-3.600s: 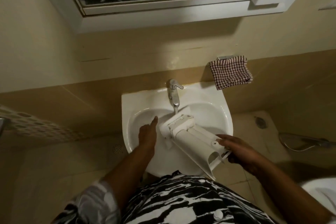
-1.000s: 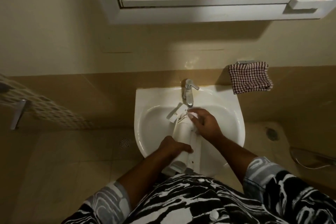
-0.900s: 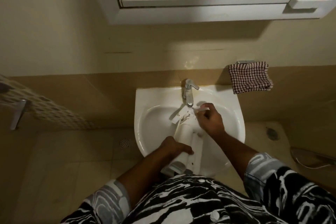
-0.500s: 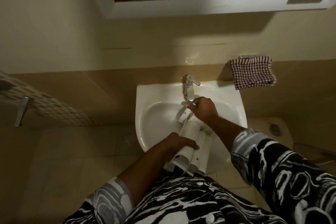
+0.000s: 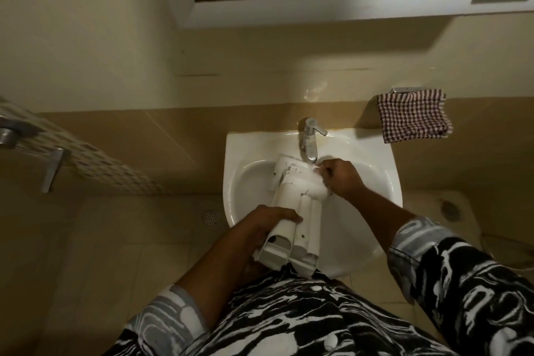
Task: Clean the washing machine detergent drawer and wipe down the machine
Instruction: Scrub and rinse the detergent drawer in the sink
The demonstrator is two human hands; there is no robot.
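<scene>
The white detergent drawer (image 5: 294,211) lies lengthwise over the white sink (image 5: 375,170), its far end under the chrome tap (image 5: 309,139) and its near end sticking out over the sink's front rim. My left hand (image 5: 265,225) grips the drawer's left side near the middle. My right hand (image 5: 341,179) is curled at the drawer's far right corner, just beside the spout. Something small and white shows at its fingertips; what it is cannot be told.
A red-and-white checked cloth (image 5: 413,115) hangs on a wall hook right of the sink. A mirror cabinet (image 5: 332,6) juts out overhead. A floor drain (image 5: 210,217) lies left of the sink, and a chrome bar (image 5: 52,167) sits on the left wall.
My left hand now grips the drawer where my right held it before. My right hand went to the far end, up to the tap, then back to the drawer's right corner.
</scene>
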